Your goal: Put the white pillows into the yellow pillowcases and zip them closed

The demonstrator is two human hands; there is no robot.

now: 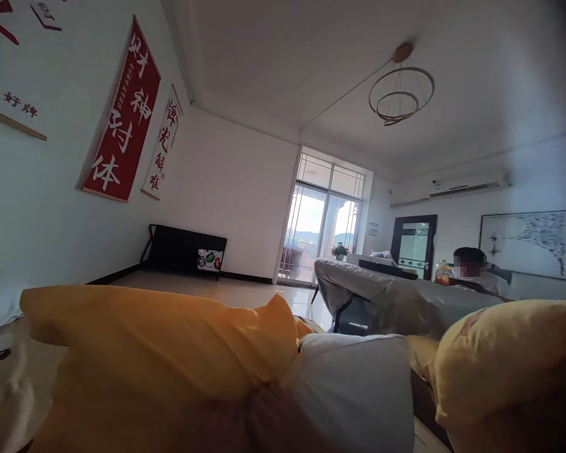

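White walls and a glass door (323, 226) form our background, with red scrolls (127, 119) on the left. Below, we have a yellow cloth (160, 352) across the front, its long side running left to right, and a white pillow (358, 384) just right of it. Our hands (264, 412) show only as a dim patch at bottom centre, where cloth and pillow meet: the cloth spreads up and left from the fingers, and the pillow lies up and right. We seem to be touching both, but in this shadow we cannot tell left hand from right, which is nearer, how far the fingers open, or whether they grip.

A yellow cushion (514, 365) stands at the far right, beyond the pillow. Farther off, we see a covered table (405, 286) with a person (474, 264) behind it. Bunched folds of cloth rise in front of our hands, hiding what lies behind.
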